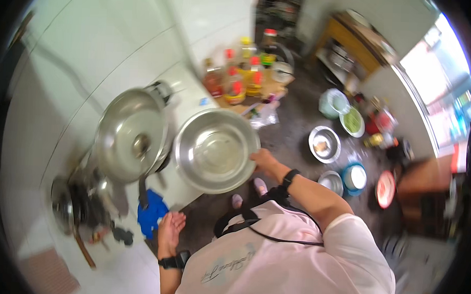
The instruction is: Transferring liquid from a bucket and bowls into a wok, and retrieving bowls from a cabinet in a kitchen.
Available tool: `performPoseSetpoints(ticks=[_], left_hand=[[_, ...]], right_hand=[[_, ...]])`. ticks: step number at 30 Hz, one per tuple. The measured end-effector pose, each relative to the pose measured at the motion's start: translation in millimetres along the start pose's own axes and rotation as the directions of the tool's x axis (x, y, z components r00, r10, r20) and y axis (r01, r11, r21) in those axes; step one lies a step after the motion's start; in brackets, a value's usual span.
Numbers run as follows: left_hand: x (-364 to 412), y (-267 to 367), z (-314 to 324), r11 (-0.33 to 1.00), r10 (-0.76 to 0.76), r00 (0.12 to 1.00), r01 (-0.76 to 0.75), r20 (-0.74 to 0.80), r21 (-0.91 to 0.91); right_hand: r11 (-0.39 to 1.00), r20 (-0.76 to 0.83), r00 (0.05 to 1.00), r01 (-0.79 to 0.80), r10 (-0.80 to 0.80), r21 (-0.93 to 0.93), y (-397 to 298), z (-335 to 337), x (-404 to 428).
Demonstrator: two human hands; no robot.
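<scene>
My right hand (267, 163) grips the near right rim of a wide stainless steel basin (215, 154). The basin is over the edge of the white counter; whether it rests on the counter, I cannot tell. Only a shine shows on its bottom. My left hand (171, 226) holds nothing, its palm turned up and fingers extended, beside a blue cloth (150, 212) at the counter's edge. Left of the basin sits a large steel pan (120, 130) with a dark handle (143, 194) pointing towards me. A round knob-like shape shows in the pan.
Several sauce and oil bottles (235, 86) crowd a board beyond the basin. A dark pan (61, 204) and other cookware stand at the left. On the floor at right are a metal bowl (324, 145), a bowl of green food (351, 121) and a blue basin (348, 187).
</scene>
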State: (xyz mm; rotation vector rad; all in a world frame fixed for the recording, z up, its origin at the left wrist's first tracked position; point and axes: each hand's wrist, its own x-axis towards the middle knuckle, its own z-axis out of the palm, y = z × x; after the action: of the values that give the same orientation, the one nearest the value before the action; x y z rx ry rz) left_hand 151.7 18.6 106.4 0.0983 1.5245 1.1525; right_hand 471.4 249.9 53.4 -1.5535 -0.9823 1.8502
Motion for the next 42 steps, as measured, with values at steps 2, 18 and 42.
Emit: performPoseSetpoints(ticks=[2,18,42], left_hand=[[8.6,-2.2,-0.7,0.997,-0.04,0.989,0.031,0.145,0.067],[54.6,26.2,204.1,0.858,-0.287,0.775,-0.053,0.564,0.51],[78.7,18.5,588.3,0.828,-0.35,0.597,-0.163,0.721,0.537]], right_hand=[[0.998,0.013,0.998,-0.055,0.055,-0.013,3.9,-7.0,-11.7],[0.812,-0.528,0.801,0.094,0.281,0.576,105.0,-241.4,-159.9],[0.35,-0.602,0.47,0.518,0.645,0.78,209.5,-440.8,-227.9]])
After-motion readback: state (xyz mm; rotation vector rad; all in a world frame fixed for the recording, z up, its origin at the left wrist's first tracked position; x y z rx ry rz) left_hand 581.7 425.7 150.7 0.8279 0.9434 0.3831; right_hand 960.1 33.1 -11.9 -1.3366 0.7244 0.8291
